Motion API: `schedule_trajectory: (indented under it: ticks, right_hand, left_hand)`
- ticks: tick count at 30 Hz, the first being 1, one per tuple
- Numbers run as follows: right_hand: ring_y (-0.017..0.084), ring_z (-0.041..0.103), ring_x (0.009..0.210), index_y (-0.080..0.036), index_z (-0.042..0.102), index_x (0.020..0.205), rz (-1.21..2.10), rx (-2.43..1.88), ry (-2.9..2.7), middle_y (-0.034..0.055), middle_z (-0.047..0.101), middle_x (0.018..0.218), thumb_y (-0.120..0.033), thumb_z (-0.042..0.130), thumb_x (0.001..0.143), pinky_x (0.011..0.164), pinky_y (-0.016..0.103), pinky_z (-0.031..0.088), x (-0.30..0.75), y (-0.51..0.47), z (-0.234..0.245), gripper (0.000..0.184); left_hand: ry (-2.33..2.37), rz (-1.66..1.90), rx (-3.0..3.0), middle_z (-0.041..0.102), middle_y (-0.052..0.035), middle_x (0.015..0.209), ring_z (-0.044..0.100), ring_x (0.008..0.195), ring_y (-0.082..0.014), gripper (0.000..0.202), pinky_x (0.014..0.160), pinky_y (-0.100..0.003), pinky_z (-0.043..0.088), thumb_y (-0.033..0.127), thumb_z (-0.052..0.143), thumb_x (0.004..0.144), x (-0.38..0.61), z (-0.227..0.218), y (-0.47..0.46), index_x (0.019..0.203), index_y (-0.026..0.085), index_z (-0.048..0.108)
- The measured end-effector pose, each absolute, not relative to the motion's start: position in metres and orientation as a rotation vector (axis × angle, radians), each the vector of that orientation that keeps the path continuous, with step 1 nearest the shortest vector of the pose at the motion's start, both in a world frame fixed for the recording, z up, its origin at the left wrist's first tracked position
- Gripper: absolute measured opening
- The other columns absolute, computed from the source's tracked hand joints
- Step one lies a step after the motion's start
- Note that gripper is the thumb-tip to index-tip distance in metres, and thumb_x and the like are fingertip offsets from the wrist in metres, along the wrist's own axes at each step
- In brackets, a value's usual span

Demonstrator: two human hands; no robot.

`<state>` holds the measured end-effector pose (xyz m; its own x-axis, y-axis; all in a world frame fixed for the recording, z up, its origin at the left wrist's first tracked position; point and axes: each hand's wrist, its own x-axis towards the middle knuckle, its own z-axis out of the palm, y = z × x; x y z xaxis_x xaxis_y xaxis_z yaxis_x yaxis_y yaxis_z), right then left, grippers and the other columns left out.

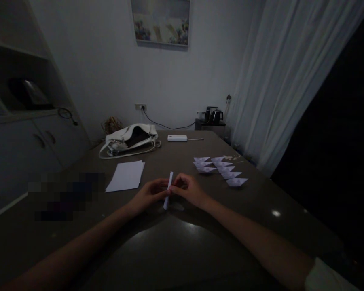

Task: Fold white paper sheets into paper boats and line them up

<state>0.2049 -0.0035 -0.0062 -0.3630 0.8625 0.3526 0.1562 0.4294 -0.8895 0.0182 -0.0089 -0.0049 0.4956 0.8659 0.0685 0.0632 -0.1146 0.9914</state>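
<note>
Both my hands meet over the dark table [182,242], pinching a narrow folded strip of white paper [168,190] that stands edge-on between them. My left hand [148,196] grips it from the left, fingers closed on the strip. From the right, my right hand [188,189] pinches the same strip. A stack of flat white paper sheets [125,176] lies just left of my hands. Several folded white paper boats [220,169] sit in two rows to the right of my hands.
A white handbag [130,139] lies at the table's far left, a white power bank [177,138] with a cable beside it. A kettle set [212,116] stands on a side stand by the curtain [279,81]. Cabinets [33,141] line the left wall.
</note>
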Motion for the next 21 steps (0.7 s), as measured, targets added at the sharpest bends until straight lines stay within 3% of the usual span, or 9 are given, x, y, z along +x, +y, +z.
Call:
schedule_trajectory:
  ticks: [14, 21]
  right_hand:
    - [0.012, 0.055, 0.063, -0.016, 0.054, 0.074, 0.971, -0.882, -1.797, 0.0006, 0.059, 0.072, -0.035, 0.067, 0.072, 0.059, 0.024, 0.044, 0.2055, -0.0023, -0.0069, 0.023]
    - [0.010, 0.053, 0.059, -0.018, 0.048, 0.075, 0.967, -0.887, -1.766, -0.0025, 0.054, 0.068, -0.025, 0.060, 0.075, 0.052, 0.020, 0.042, 0.2070, -0.0035, -0.0076, 0.014]
  left_hand:
    - [0.837, 0.833, 1.546, 0.066, -0.0099, 0.106, 0.063, 0.092, -0.0229, 0.044, 0.079, -0.035, 0.049, 0.037, 0.069, 0.071, 0.0204, 0.0005, -0.0114, 0.108, 0.015, 0.058]
    - [0.863, 0.861, 1.585, 0.065, -0.0092, 0.108, 0.062, 0.092, -0.0223, 0.039, 0.075, -0.032, 0.050, 0.039, 0.066, 0.075, 0.0202, 0.0023, -0.0132, 0.106, 0.015, 0.061]
